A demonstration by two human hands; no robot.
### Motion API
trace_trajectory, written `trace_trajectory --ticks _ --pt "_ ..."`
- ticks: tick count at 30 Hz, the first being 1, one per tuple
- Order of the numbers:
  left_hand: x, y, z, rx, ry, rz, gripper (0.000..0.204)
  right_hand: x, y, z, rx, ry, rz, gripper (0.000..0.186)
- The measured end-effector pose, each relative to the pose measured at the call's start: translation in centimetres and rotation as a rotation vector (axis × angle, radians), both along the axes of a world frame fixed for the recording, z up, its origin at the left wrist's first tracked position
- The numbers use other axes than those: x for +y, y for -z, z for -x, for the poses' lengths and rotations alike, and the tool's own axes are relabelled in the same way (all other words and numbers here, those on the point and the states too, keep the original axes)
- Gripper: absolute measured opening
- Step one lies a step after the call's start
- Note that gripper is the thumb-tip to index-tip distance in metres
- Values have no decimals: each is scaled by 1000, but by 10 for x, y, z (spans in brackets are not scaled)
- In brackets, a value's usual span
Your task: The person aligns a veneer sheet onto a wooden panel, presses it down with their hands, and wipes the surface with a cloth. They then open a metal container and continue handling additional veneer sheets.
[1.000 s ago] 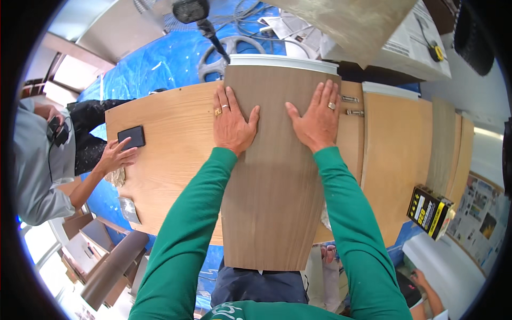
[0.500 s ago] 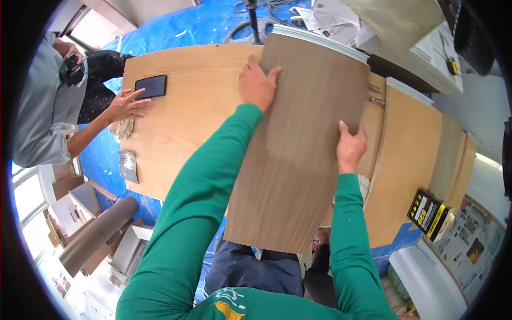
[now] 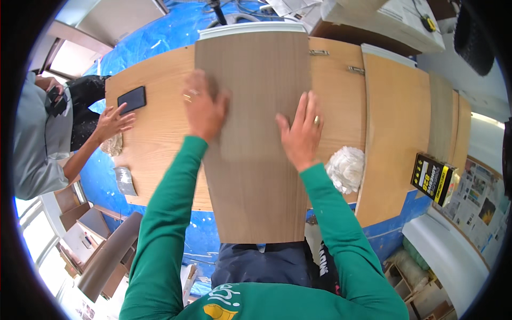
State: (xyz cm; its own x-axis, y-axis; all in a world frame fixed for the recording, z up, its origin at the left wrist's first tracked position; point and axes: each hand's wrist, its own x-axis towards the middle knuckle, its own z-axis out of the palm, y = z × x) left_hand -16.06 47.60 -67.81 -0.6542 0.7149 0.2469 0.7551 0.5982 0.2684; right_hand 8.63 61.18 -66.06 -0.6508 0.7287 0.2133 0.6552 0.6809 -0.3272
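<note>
A long brown wood-grain panel (image 3: 256, 192) lies across the pale wood worktop (image 3: 160, 128) and reaches over its near edge toward my lap. White edging (image 3: 250, 30) runs along the panel's far end. My left hand (image 3: 205, 109), blurred by motion, rests at the panel's left edge with its thumb apart from the fingers. Near the right edge, my right hand (image 3: 303, 130) lies flat on the panel, fingers stretched and thumb spread. Neither hand is wrapped around anything.
Right of the panel sit a crumpled white cloth (image 3: 345, 169), more boards (image 3: 397, 133) and a black-and-yellow box (image 3: 434, 178). At the left, a co-worker's hand (image 3: 113, 124) hovers by a dark phone (image 3: 132, 100). A scraper-like grey sheet (image 3: 125, 181) lies nearby. Blue sheeting (image 3: 154, 40) covers the floor.
The panel has swung from a slant to nearly straight, its far end moving left. My right hand has gone from gripping its right edge to lying flat on top. My left hand's grip has loosened.
</note>
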Motion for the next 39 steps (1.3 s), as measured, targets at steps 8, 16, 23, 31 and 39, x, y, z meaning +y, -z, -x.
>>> trace_trajectory --ticks 8,16,23,31,39 --pt "-28 -8 -68 -228 81 319 87 -45 -4 -20 -309 -245 217 100" --pt "-26 -4 -68 -237 83 354 84 97 26 131 -176 -102 -38 106" --pt "-28 16 -69 -181 84 278 76 82 21 118 -305 -26 -71 96" --pt "-31 23 -70 -126 79 264 75 -132 -3 -98 -435 -69 182 98" --pt "-35 20 -72 -91 90 328 75 -284 -7 -243 -496 -88 380 91"
